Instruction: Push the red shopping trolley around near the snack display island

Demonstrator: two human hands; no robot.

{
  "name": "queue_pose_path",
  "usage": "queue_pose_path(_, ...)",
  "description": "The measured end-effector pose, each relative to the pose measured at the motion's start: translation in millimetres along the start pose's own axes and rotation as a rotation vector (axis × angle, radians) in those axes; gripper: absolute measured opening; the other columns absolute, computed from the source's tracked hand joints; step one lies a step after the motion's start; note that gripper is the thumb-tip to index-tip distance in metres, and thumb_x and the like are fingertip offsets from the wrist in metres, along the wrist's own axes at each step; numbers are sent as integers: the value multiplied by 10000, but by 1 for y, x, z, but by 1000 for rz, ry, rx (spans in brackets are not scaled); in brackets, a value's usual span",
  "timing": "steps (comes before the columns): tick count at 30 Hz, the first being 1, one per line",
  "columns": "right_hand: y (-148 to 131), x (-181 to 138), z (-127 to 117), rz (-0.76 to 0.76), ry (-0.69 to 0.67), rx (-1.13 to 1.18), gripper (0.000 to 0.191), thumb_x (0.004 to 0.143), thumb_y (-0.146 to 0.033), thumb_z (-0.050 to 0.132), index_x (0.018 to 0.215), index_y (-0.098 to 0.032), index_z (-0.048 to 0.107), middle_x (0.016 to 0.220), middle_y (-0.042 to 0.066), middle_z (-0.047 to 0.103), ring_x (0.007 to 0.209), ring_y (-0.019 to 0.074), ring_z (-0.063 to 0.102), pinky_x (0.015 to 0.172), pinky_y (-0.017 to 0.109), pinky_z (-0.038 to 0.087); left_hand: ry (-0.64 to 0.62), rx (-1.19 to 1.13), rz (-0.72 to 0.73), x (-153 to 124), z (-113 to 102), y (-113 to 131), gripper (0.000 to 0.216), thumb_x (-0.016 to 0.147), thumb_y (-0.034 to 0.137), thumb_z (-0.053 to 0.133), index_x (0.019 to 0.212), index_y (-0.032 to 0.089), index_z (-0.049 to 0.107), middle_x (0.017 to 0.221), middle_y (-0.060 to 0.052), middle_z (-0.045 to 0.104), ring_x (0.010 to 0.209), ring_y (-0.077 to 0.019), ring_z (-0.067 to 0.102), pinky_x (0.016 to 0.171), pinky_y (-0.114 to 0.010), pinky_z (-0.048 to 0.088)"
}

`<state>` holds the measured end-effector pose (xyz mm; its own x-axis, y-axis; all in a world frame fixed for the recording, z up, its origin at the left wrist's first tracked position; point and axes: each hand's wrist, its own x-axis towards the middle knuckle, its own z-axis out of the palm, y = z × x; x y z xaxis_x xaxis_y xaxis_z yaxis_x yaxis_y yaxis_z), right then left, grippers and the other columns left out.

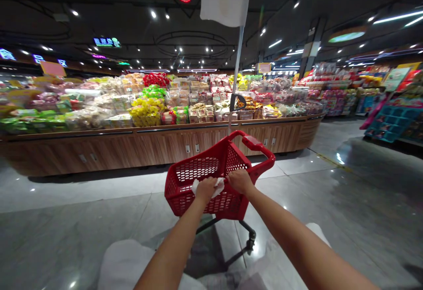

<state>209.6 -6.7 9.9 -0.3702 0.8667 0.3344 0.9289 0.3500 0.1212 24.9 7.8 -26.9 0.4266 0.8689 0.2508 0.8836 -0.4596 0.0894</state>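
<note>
A red plastic shopping cart (228, 208) with a perforated basket stands side-on in front of me, its handle towards the upper right. My left hand (205, 189) is closed on a crumpled white cloth or tissue (218, 187) and presses it against the near rim of the basket. Just to the right, my right hand (240, 180) is wrapped round the same rim, close to the handle end. A pole with a white flag (224, 1) rises behind the cart. The inside of the basket shows only in part.
Beyond the cart runs a long wood-panelled display counter (158, 146) heaped with packaged goods. More stocked shelves and a blue rack (385, 122) stand at the right. Shiny grey floor tiles (82, 224) surround the cart. My white-clothed legs are at the bottom.
</note>
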Motion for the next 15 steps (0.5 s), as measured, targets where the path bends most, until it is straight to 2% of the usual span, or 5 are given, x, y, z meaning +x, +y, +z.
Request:
queue_pose_path(5, 1, -9, 10, 31, 94, -5, 353, 944, -271, 415, 790, -172, 717, 796, 85, 730, 735, 180, 629, 717, 296, 330, 92, 102, -67, -57, -4, -62, 302, 973, 350, 413, 924, 178, 657, 922, -79, 682, 875, -221, 614, 761, -305, 424)
queue_pose_path(8, -3, -9, 18, 78, 175, -18, 352, 924, -265, 456, 702, -171, 713, 720, 71, 720, 672, 160, 609, 692, 294, 306, 129, 125, -126, -78, -6, -80, 329, 977, 379, 398, 947, 187, 664, 928, -71, 688, 882, -218, 616, 764, -300, 416)
queue_pose_path(11, -6, -8, 23, 105, 236, -30, 354, 908, -255, 485, 647, -169, 708, 665, 69, 708, 631, 156, 596, 670, 301, 290, 119, 122, -196, -74, -8, -67, 390, 990, 410, 350, 976, 195, 676, 936, -69, 695, 870, -222, 621, 745, -308, 409)
queue_pose_path(15, -8, -4, 26, 113, 251, -38, 347, 898, -229, 500, 622, -173, 703, 635, 71, 699, 608, 153, 589, 660, 303, 282, 99, 75, -215, -39, -9, -14, 431, 1001, 412, 298, 1027, 212, 679, 972, -64, 701, 873, -222, 627, 738, -312, 395)
